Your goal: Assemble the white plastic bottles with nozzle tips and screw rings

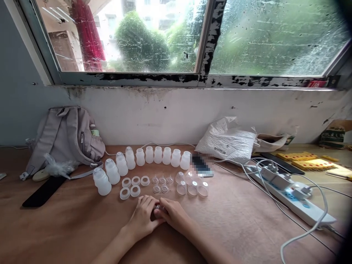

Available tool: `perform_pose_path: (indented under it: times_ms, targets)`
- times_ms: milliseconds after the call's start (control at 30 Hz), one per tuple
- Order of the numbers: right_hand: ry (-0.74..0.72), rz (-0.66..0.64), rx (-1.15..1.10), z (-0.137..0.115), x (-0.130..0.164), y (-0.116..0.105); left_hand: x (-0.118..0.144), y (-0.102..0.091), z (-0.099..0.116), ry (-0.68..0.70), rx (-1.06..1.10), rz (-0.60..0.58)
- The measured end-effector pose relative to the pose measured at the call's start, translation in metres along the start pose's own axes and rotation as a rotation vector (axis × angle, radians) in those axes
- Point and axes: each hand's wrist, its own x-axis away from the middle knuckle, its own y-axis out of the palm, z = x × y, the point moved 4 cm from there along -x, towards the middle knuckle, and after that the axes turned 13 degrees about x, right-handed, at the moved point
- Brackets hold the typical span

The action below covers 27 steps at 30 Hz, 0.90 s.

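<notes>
Translucent, a small piece (157, 207) is sitting between the left hand (144, 216) and right hand (173, 213), both gripping it and hiding its long axis and which way it is pointing

Left hand (145, 215): we are arching its fingers (145, 200), reaching its thumb (158, 222) rightward | Right hand (174, 213): we are curling its fingers to meet the left | Forearms (118, 240): we are slanting both inward, bare | Wrists (129, 229): we are aiming both toward the table's (242, 227) far edge
</notes>
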Motion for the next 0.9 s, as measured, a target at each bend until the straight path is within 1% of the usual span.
perform_pose_path:
  times_ms: [133, 233, 300, 333, 400, 467, 533, 600, 667, 900]
  targets:
    - [0.059, 0.092, -0.003, 0.001, 0.001, 0.000, -0.001, -0.005, 0.000, -0.019, -0.026, 0.066]
    - [0.065, 0.132, 0.028, 0.003, 0.001, 0.000, -0.001, -0.006, -0.001, -0.029, -0.062, 0.098]
    - [0.065, 0.153, 0.046, 0.008, 0.001, -0.005, 0.000, -0.005, -0.004, -0.035, -0.080, 0.106]
    - [0.084, 0.182, 0.053, 0.012, 0.001, -0.010, 0.000, -0.005, -0.007, -0.039, -0.090, 0.113]
    - [0.156, 0.297, 0.077, 0.024, 0.001, -0.023, 0.000, -0.007, -0.012, -0.055, -0.123, 0.151]
    - [0.222, 0.439, 0.145, 0.037, 0.001, -0.039, 0.001, -0.011, -0.019, -0.088, -0.186, 0.224]
    - [0.241, 0.521, 0.247, 0.046, 0.001, -0.050, 0.001, -0.015, -0.026, -0.125, -0.260, 0.285]
    - [0.250, 0.531, 0.338, 0.053, 0.000, -0.055, 0.000, -0.018, -0.033, -0.155, -0.320, 0.310]
    - [0.261, 0.503, 0.389, 0.056, -0.001, -0.054, 0.000, -0.019, -0.039, -0.176, -0.358, 0.309]
    - [0.259, 0.390, 0.434, 0.050, -0.005, -0.037, 0.000, -0.017, -0.049, -0.235, -0.408, 0.292]
